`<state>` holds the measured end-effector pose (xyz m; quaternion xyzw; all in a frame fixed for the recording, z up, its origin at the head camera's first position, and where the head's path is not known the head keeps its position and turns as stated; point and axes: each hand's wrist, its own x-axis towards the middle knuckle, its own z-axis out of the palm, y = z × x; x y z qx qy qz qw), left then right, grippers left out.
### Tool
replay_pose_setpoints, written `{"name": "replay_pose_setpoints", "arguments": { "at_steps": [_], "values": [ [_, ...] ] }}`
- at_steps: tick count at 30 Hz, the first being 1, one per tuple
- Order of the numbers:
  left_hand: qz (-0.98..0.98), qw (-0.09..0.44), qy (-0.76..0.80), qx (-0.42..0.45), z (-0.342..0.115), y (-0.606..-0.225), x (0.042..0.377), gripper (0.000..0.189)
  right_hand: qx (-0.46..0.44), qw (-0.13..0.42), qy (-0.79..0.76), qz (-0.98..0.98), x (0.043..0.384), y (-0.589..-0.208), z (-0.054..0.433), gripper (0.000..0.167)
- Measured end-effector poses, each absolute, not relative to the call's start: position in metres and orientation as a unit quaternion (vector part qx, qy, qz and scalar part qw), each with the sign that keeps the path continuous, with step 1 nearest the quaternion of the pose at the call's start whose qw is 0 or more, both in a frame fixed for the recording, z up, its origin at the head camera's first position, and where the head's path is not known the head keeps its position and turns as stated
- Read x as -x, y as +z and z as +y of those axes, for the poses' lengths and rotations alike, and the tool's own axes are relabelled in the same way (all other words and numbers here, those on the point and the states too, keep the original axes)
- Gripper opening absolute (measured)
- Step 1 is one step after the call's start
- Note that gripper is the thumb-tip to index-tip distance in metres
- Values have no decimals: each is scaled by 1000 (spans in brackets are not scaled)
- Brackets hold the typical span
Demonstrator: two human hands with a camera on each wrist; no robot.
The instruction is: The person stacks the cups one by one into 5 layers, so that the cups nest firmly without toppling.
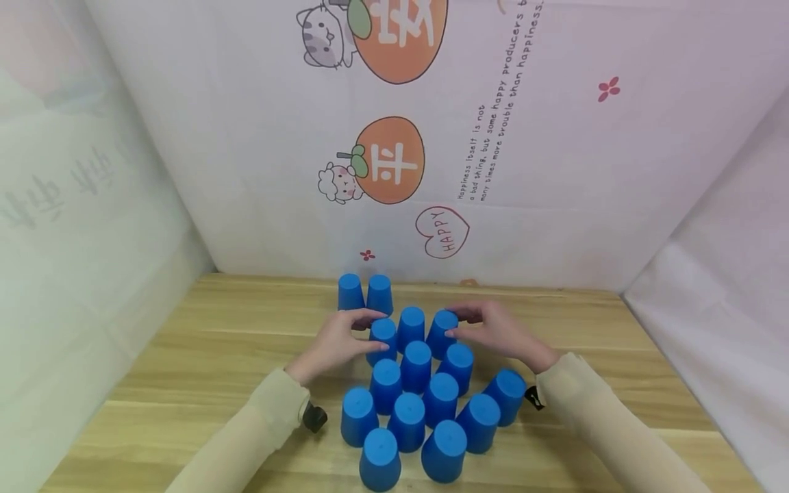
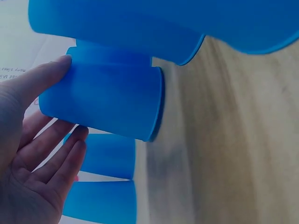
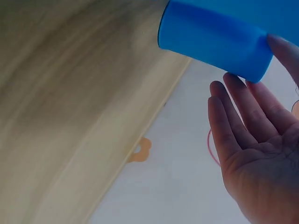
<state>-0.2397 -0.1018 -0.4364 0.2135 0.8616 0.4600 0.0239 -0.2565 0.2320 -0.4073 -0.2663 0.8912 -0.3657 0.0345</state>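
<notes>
Several blue cups stand upside down on the wooden table. My left hand (image 1: 333, 346) pinches one blue cup (image 1: 383, 334) at the left of the far row of three, thumb on its near side and fingers on its far side. In the left wrist view the thumb presses this cup (image 2: 103, 95) near its base, its rim facing the table. My right hand (image 1: 501, 334) pinches the blue cup (image 1: 441, 337) at the right end of that row. The right wrist view has thumb and fingertips on opposite sides of that cup (image 3: 212, 39). Between the two stands another cup (image 1: 411, 327).
Two blue cups (image 1: 350, 291) stand side by side at the back, beyond the left hand. Nearer the body, more cups (image 1: 409, 418) stand close together, several between the forearms. A white printed cloth (image 1: 530, 226) rises behind the table's far edge.
</notes>
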Motion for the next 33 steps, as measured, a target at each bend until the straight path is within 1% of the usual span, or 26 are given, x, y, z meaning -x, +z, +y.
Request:
{"name": "replay_pose_setpoints", "arguments": {
  "at_steps": [5,9,15,22,33],
  "values": [
    [859,10,462,-220,-106,-420,239,50,268,31,-352,896,256,-403,226,51],
    [858,-4,462,-223,-110,-401,241,51,274,33,-353,894,257,-402,225,49],
    [849,-40,466,-243,-116,-370,249,51,274,39,-359,891,258,-400,225,50],
    [844,-68,470,-251,-113,-343,268,48,269,38,-356,894,258,-398,225,49],
    [859,-88,446,-237,-96,-327,304,52,259,47,-353,898,258,-396,224,46]
  ]
}}
